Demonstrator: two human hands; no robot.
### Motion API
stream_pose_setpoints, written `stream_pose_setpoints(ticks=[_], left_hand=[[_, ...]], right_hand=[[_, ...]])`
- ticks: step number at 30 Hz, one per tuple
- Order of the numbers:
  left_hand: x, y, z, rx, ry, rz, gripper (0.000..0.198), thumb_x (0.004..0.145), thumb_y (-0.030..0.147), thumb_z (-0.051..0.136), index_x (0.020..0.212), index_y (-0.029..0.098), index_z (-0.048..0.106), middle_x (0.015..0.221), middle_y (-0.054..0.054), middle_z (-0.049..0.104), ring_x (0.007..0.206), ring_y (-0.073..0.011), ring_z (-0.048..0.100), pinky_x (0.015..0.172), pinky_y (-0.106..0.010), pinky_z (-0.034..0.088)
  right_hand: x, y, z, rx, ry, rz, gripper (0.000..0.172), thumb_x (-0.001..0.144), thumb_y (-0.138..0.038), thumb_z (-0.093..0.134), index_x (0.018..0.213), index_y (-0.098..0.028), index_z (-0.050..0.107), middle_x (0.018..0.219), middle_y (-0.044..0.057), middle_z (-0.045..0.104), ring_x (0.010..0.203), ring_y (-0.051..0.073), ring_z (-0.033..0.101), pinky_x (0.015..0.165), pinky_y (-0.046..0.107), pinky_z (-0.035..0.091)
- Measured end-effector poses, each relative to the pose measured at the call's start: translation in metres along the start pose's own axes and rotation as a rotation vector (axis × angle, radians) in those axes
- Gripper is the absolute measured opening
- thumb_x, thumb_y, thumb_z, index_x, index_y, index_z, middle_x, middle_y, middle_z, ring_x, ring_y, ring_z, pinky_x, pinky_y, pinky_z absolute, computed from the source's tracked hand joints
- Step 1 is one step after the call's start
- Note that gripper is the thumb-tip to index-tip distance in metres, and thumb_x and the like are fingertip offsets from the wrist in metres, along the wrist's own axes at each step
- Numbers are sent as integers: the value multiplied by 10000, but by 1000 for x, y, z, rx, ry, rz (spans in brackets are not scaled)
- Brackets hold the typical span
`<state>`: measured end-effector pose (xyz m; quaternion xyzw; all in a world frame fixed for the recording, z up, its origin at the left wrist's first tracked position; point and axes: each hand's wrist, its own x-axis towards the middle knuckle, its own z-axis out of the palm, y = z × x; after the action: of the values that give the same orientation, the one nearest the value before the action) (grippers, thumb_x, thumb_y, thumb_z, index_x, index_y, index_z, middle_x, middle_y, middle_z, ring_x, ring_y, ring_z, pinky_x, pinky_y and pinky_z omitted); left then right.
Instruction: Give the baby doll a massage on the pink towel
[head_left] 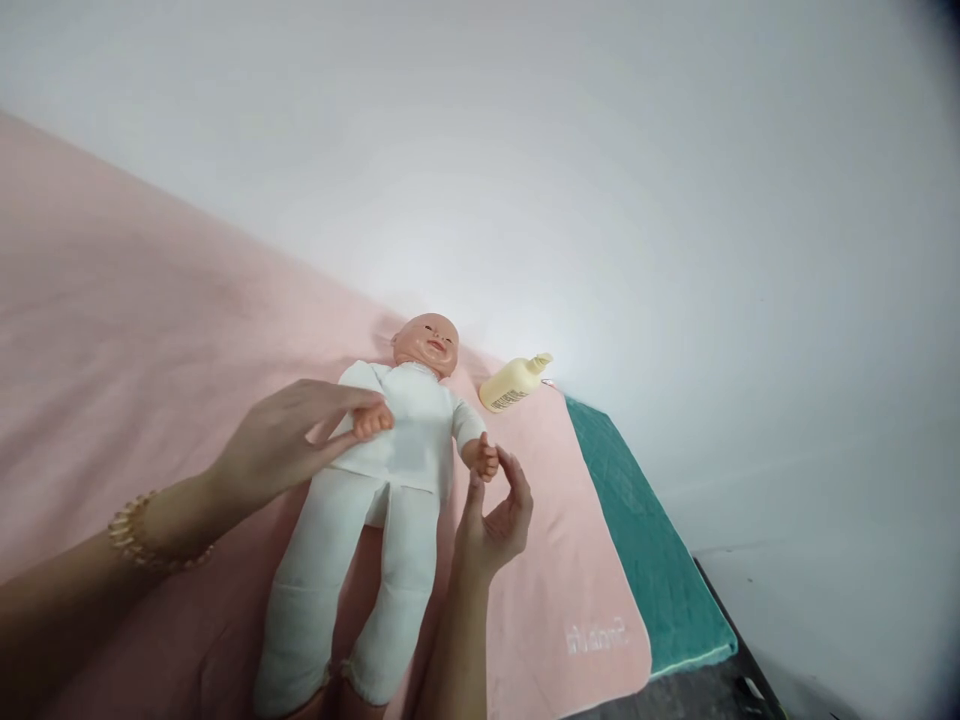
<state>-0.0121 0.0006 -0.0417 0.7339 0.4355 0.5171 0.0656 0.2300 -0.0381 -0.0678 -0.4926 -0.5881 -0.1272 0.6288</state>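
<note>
Holding the doll [420, 425] by its hands [373, 421], left hand [281, 440] and right hand [493, 528] pinch narrowly; a yellow bottle [511, 387] is right of its head [426, 343].

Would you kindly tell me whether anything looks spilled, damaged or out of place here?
Nothing looks spilled or damaged. The one oddity is the yellow bottle beside the doll: it appears tilted, its pump pointing right, though I cannot tell if it lies or the view slants it.
</note>
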Motion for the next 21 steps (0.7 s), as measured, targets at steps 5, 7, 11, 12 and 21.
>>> stream_pose_setpoints(ticks=[5, 7, 11, 12, 21], left_hand=[[-11, -5, 21, 11, -50, 251, 279, 1036, 342, 474, 1131, 203, 697, 1123, -34, 749, 1029, -200, 700, 947, -328, 516], [-13, -9, 26, 20, -58, 282, 287, 1042, 319, 454, 1176, 211, 682, 1142, -34, 742, 1068, -203, 688, 964, -340, 510], [-14, -11, 31, 13, -89, 350, 283, 1032, 233, 443, 1200, 185, 666, 1153, -49, 737, 1107, -202, 674, 988, -341, 497], [-13, -11, 31, 13, -93, 362, 281, 1024, 206, 445, 1195, 176, 667, 1148, -53, 739, 1104, -200, 676, 992, -335, 494], [-7, -4, 23, 63, -85, 433, 264, 1015, 160, 432, 1112, 164, 677, 1116, -53, 750, 1063, -177, 692, 948, -316, 514]], right_hand=[[6, -12, 2, 28, -181, -179, 368, 922, -183, 647, 1281, -227, 582, 1099, 84, 717, 1034, 207, 686, 840, 407, 628], [8, -16, 4, 39, -243, -243, 381, 924, -174, 646, 1296, -225, 581, 1108, 88, 725, 1049, 205, 679, 839, 397, 627], [10, -20, 8, 50, -335, -347, 300, 918, -122, 646, 1204, -209, 638, 1079, 75, 755, 1060, 204, 682, 849, 390, 616], [11, -20, 8, 55, -343, -362, 271, 912, -112, 654, 1165, -208, 653, 1066, 68, 762, 1057, 202, 685, 851, 386, 613], [12, -21, 10, 67, -381, -355, 252, 894, -122, 693, 1126, -218, 670, 1074, 56, 769, 1051, 204, 699, 859, 391, 607]])
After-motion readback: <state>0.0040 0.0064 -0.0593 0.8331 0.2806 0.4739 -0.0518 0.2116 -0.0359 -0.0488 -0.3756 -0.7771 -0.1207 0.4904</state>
